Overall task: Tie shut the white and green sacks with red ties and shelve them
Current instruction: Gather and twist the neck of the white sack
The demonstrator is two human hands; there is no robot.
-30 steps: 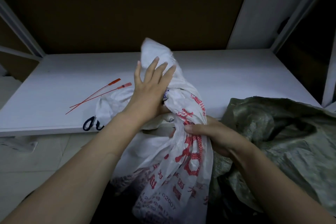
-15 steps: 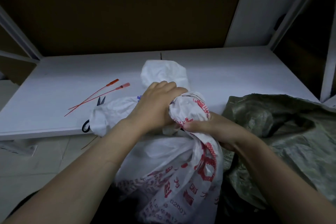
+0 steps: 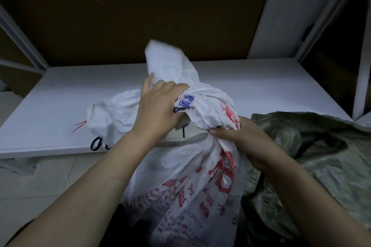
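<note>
A white sack (image 3: pixel 190 192) with red print stands in front of the white shelf (image 3: pixel 261 86). Its loose top is gathered into a neck, and a flap sticks up above my hands. My left hand (image 3: pixel 158 108) grips the bunched cloth from the left. From the right, my right hand (image 3: pixel 239 138) squeezes the neck just below it. A green sack (image 3: pixel 321 158) lies open and slack to the right. Only the thin ends of the red ties (image 3: pixel 79 126) show on the shelf at the left; the sack's cloth covers the rest.
Black scissor handles (image 3: pixel 98 144) peek out from under the white cloth at the shelf's front edge. Grey shelf posts (image 3: pixel 363 66) rise at the right and left. A brown board backs the shelf. Pale floor tiles lie below at the left.
The sack's top flap has risen again above my left hand, which keeps gripping the bunched cloth. White cloth has spread left over most of the red ties and the scissors.
</note>
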